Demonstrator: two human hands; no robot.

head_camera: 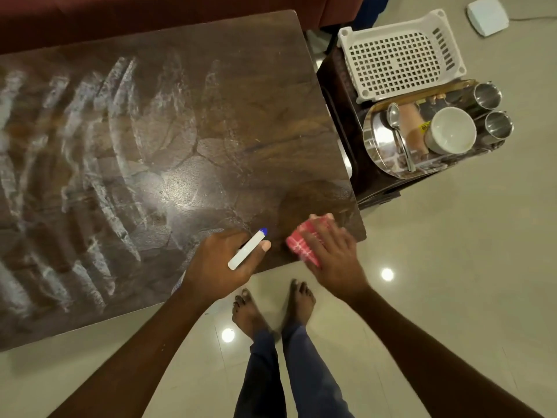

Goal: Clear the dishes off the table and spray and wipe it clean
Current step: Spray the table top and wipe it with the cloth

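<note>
The dark wooden table (211,116) is bare of dishes and shows pale wet streaks over its left half. My left hand (220,263) grips a white spray bottle (245,250) with a blue nozzle, held over the table's near edge. My right hand (331,251) presses a red checked cloth (301,239) flat on the table's near right corner; the hand and cloth are blurred. The dishes sit on a small side table to the right: a steel plate (379,140) with a spoon (398,131), a white bowl (450,131) and two steel cups (494,111).
A white plastic basket (398,55) lies behind the dishes on the dark side table (340,116). A maroon sofa (150,13) runs along the table's far side. A white box (486,15) lies on the tiled floor (452,267). My bare feet (271,309) stand close to the table's corner.
</note>
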